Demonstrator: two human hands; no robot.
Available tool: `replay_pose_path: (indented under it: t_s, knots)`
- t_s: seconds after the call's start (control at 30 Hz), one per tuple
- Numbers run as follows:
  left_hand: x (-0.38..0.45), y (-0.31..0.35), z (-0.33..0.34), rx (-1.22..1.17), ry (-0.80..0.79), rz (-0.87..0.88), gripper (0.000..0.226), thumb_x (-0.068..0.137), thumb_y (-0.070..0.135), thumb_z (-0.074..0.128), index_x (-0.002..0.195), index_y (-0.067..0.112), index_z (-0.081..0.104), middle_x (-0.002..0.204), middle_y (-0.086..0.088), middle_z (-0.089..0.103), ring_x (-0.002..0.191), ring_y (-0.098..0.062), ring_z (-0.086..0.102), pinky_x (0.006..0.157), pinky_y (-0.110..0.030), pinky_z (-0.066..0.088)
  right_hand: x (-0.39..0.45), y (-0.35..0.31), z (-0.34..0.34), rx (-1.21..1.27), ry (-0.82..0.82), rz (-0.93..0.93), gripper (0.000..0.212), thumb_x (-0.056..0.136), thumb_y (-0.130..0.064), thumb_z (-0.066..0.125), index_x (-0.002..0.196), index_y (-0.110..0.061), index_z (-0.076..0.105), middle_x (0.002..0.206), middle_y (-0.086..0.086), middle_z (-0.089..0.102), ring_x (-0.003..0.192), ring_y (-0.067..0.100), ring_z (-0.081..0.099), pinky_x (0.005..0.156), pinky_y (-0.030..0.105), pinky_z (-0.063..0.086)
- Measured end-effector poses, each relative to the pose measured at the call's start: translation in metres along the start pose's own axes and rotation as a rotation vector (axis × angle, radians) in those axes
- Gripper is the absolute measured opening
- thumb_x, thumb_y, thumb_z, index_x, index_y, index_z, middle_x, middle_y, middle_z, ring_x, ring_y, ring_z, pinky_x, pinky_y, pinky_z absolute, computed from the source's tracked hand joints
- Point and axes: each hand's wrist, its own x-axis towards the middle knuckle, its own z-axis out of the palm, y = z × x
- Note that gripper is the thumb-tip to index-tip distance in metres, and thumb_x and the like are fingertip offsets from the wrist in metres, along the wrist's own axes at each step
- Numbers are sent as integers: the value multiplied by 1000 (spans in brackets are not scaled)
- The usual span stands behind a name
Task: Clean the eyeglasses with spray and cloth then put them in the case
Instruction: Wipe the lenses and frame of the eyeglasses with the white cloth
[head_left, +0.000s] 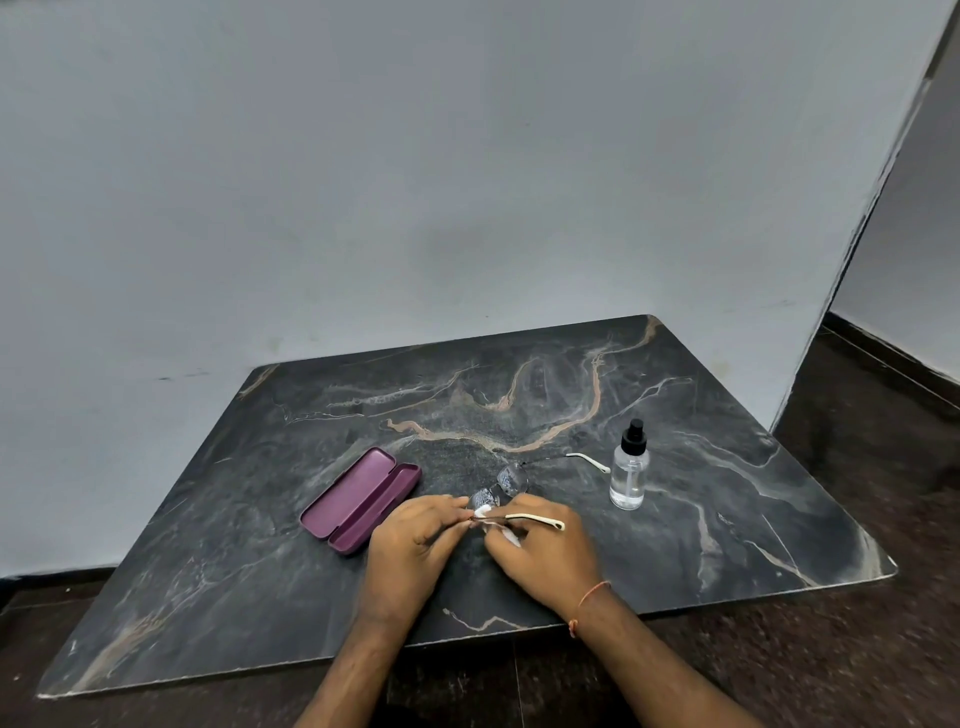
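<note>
Near the front of the slab (727, 467), both your hands meet over the glasses (506, 483), and the arrangement makes sense for wiping. Your left hand (410, 540) has its fingers drawn together in a pinch at the near lens and hinge, steadying the frame so it cannot twist. Your right hand (545, 551) is curled around a white cloth (501, 530), a bit of which shows at the lens and again under your fingers; the near temple lies across its knuckles, so it looks as if you are rubbing the lens between thumb and fingers. How tightly either hand is closed cannot be told exactly. The glasses are lifted or barely off the slab, with temples unfolded and the far temple pointing toward the spray (629, 467), which stands upright, well clear to your right, likely parked there because spraying is done. The case (361, 501) lies open just beside your left hand, lid back, ready to receive the glasses. Judging by this, you are mid-wipe; folding and casing remain.
</note>
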Motion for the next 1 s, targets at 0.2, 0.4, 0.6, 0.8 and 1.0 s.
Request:
replay_pose_path:
  t_s: [0.2,0.4,0.6,0.8,1.0]
  knots:
    - [-2,0,1,10,1,42,19,97,36,74,103,25,89,109,36,76,118,19,66,105,-13,53,2,5,2,-10,100,-6,15,84,-22,78,92,-32,86,83,-3,75,79,17,72,70,34,55]
    - [-1,0,1,11,-21,76,18,97,35,75,100,23,88,106,27,78,116,15,69,104,-14,54,6,8,4,-21,30,-87,24,96,-32,66,114,-36,82,95,-7,73,87,16,70,76,34,56]
    - [-2,-3,2,10,-6,92,17,97,33,76,104,23,88,113,27,77,120,20,65,105,-10,52,3,8,5,170,11,-21,26,81,-39,67,101,-43,84,87,-15,75,81,4,71,73,38,59]
    - [-1,-2,2,25,7,81,11,93,23,83,102,19,89,110,24,78,118,24,63,104,-8,51,6,10,5,50,43,-17,29,89,-36,62,109,-37,83,92,-10,72,85,11,70,76,37,58]
    - [-1,-3,1,25,-1,64,13,92,19,83,104,19,89,110,21,81,118,20,66,104,-9,51,5,9,5,155,-44,-5,24,87,-43,66,106,-42,81,88,-13,75,79,7,70,72,41,58]
